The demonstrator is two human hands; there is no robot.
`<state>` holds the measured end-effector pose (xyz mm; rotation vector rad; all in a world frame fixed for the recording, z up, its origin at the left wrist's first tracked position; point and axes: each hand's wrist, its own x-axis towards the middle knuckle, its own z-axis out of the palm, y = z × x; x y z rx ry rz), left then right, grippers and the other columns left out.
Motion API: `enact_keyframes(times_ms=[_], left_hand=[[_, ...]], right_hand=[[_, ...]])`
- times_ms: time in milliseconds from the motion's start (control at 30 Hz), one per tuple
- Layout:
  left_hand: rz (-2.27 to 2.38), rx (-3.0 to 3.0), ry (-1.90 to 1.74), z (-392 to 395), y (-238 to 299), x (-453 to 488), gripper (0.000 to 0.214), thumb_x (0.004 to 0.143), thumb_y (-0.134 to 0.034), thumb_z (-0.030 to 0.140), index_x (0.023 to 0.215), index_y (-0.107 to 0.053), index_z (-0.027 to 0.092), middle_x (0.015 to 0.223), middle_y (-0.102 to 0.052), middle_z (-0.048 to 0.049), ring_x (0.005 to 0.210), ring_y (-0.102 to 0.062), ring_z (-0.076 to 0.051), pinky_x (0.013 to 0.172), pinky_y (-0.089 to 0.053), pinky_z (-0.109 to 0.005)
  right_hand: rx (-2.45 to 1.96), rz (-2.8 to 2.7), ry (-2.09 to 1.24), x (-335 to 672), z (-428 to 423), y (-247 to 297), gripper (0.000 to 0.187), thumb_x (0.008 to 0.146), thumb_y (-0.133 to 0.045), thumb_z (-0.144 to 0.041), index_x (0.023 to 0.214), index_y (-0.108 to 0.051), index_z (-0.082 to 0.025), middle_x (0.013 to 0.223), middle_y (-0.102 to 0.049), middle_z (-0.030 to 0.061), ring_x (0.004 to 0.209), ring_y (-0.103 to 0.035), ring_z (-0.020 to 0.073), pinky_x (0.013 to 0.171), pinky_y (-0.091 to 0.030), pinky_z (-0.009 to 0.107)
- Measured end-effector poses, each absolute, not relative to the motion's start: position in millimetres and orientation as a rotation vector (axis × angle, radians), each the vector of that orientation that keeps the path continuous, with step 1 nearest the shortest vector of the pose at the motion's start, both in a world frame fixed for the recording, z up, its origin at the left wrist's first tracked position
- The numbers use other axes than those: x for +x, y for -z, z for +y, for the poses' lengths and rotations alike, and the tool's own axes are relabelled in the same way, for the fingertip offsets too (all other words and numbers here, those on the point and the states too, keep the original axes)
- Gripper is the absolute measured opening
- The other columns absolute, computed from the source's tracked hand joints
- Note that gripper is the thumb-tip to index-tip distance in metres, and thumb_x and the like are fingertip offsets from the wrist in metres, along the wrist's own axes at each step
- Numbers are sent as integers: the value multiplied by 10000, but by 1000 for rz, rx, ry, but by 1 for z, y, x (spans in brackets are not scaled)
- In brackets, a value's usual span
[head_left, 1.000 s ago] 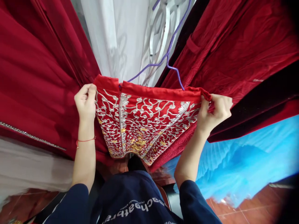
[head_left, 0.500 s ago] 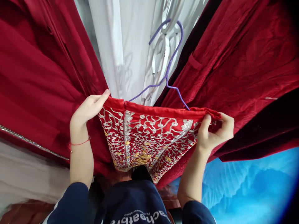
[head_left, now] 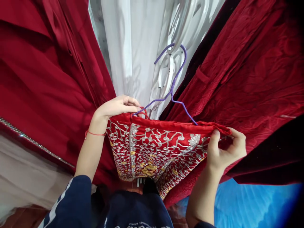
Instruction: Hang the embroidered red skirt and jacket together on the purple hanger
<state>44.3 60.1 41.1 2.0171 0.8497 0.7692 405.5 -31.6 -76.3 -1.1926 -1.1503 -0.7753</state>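
A red skirt [head_left: 156,145] with silver and gold embroidery hangs from a purple wire hanger [head_left: 172,90] in front of me. My left hand [head_left: 117,107] lies over the skirt's top edge at its left end, fingers reaching to a small red loop beside the hanger's left arm. My right hand [head_left: 224,150] pinches the right corner of the waistband, thumb on the front. The hanger's hook points up against a white garment.
Dark red garments hang close on the left [head_left: 42,79] and right [head_left: 249,69]. A white garment [head_left: 133,47] hangs straight ahead. Blue tulle [head_left: 256,205] fills the lower right, and white fabric [head_left: 23,180] lies at the lower left.
My left hand let go of the skirt's left corner and slid right along the top edge to the loop by the hanger. The skirt and hanger sit lower in view. My right hand kept its pinch.
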Motion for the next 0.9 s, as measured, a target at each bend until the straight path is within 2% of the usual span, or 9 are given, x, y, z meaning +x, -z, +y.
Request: enact_keyframes(times_ms=[133, 233, 333, 433, 533, 633, 700, 800, 900], left_hand=[[863, 1893, -1037, 50, -29, 41, 268, 813, -719, 353, 994, -650, 168, 793, -740, -30, 674, -696, -146, 626, -554, -240], [792, 1908, -1203, 40, -21, 42, 381, 752, -787, 291, 1059, -591, 178, 832, -729, -14, 713, -704, -142, 663, -569, -242], [732, 1972, -1480, 30, -13, 45, 399, 761, -776, 243, 1097, -570, 177, 870, -713, -8, 809, -704, -142, 767, -578, -262], [650, 2069, -1736, 12, 3, 46, 402, 785, -737, 203, 1148, -565, 184, 916, -694, -13, 916, -695, -157, 905, -562, -321], [657, 2264, -1860, -14, 32, 44, 409, 771, -722, 157, 1153, -586, 206, 955, -693, -15, 927, -693, -175, 1033, -503, -416], [762, 2436, -1820, -41, 71, 43, 518, 761, -705, 105, 1236, -557, 249, 897, -722, 28, 864, -703, -174, 1147, -367, -520], [813, 2434, -1751, -56, 98, 41, 607, 773, -694, 100, 1324, -496, 260, 871, -744, 30, 923, -716, -200, 1177, -294, -556], [892, 2326, -1769, -71, 129, 36, 668, 789, -697, 115, 1390, -441, 255, 963, -757, -14, 1074, -692, -239, 1184, -266, -559], [867, 2094, -1826, -84, 148, 32, 738, 814, -688, 130, 1469, -366, 243, 1071, -739, -61, 1180, -640, -253, 1161, -309, -528]], right_hand=[[-1232, -1173, 794, 406, -39, 78, 218, 858, -633, -328, 996, -652, -161, 897, -675, 107, 784, -642, 204, 715, -508, 336], [-1265, -1188, 776, 402, -48, 79, 235, 884, -611, -315, 1051, -656, -156, 955, -684, 134, 857, -660, 228, 768, -520, 369], [-1231, -1195, 790, 393, -58, 80, 291, 880, -624, -283, 1134, -664, -148, 1039, -690, 166, 958, -667, 273, 813, -536, 423], [-1150, -1133, 881, 376, -68, 84, 388, 859, -653, -281, 1218, -669, -134, 1141, -686, 196, 1102, -643, 336, 922, -519, 525], [-1019, -998, 938, 352, -79, 93, 348, 875, -630, -317, 1169, -716, -151, 1115, -709, 174, 1099, -648, 350, 987, -476, 591], [-936, -958, 822, 323, -89, 108, 260, 896, -600, -314, 1075, -737, -185, 993, -725, 133, 981, -669, 316, 904, -503, 568], [-947, -1001, 667, 305, -95, 117, 191, 898, -596, -267, 1017, -728, -196, 943, -713, 108, 927, -666, 284, 849, -514, 522], [-984, -1121, 440, 279, -100, 127, 133, 900, -584, -196, 967, -699, -198, 913, -691, 79, 891, -649, 240, 816, -515, 465], [-1003, -1245, 255, 258, -101, 129, 136, 923, -545, -162, 959, -668, -203, 911, -677, 60, 889, -637, 213, 805, -517, 427]])
